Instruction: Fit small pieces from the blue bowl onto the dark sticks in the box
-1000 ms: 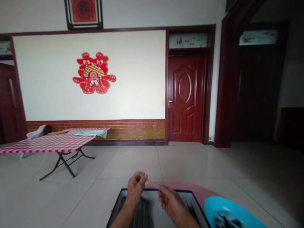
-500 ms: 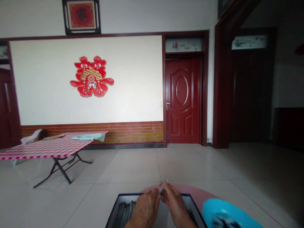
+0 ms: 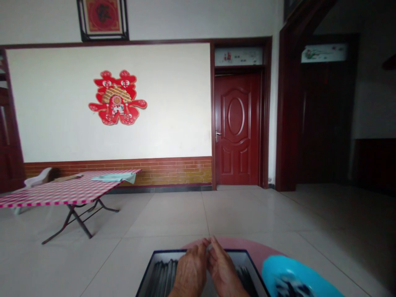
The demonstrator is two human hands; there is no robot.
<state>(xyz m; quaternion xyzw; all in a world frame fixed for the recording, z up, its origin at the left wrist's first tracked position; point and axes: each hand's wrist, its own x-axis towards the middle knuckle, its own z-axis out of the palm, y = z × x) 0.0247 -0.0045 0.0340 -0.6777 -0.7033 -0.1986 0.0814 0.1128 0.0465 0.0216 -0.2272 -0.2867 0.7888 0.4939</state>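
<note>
My left hand (image 3: pixel 191 267) and my right hand (image 3: pixel 223 266) meet over a shallow box (image 3: pixel 147 270) with a dark blue rim. Between their fingertips sits a small pale piece (image 3: pixel 209 247), mostly covered by the fingers, so its kind does not show. Both hands have their fingers closed around it. Inside the box, dark slender rods (image 3: pixel 162 274) lie side by side at the left. More dark slender pieces (image 3: pixel 244 275) show at the right, partly behind my right hand.
A bright blue basin (image 3: pixel 280 266) with dark and white pieces in it stands right of the box. Both rest by a pink round surface (image 3: pixel 262 249). Further off at left is a folding table (image 3: pixel 58 194) with a checked cloth. A red door (image 3: pixel 237 132) stands beyond the tiled floor.
The fingers have drawn closer around the pale piece, so less of it shows. My right hand has shifted slightly left, and the view has tilted a little.
</note>
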